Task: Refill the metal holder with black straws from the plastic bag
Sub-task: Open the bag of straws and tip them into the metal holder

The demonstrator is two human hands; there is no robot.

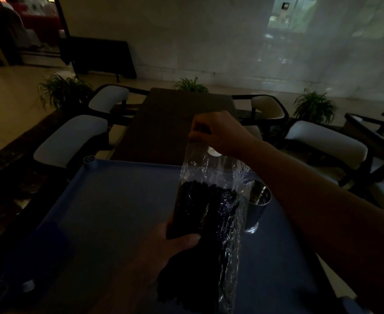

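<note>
The fingers [199,129] of the right hand [221,133] are curled down and pinch the upper edge of the plastic bag [211,175], holding its clear, crinkled top stretched upward above the bench [109,200]. Lower down, the left hand [170,252] grips the filled part of the same bag from the left, its thumb [187,237] laid across the front of the bundle; the light is too dim to show how its other fingers lie behind it. Between the two hands the bag stands nearly upright, leaning slightly to the right at its foot. The black straws [207,209] fill its lower half as a dense dark mass, their tips ending well below the pinched top, so the upper stretch of plastic is see-through. Just to the right of the bag, partly hidden behind its edge, the metal holder [258,201] stands upright on the blue bench, its shiny rim catching light; what is inside it cannot be made out. A small white round thing [213,152] shows just under the right hand, too unclear to identify. Beyond the bench's far edge runs a long dark table [175,123], flanked on both sides by chairs [73,139] with pale cushions. Leafy plants [314,107] stand on the floor behind them, near a pale wall.
</note>
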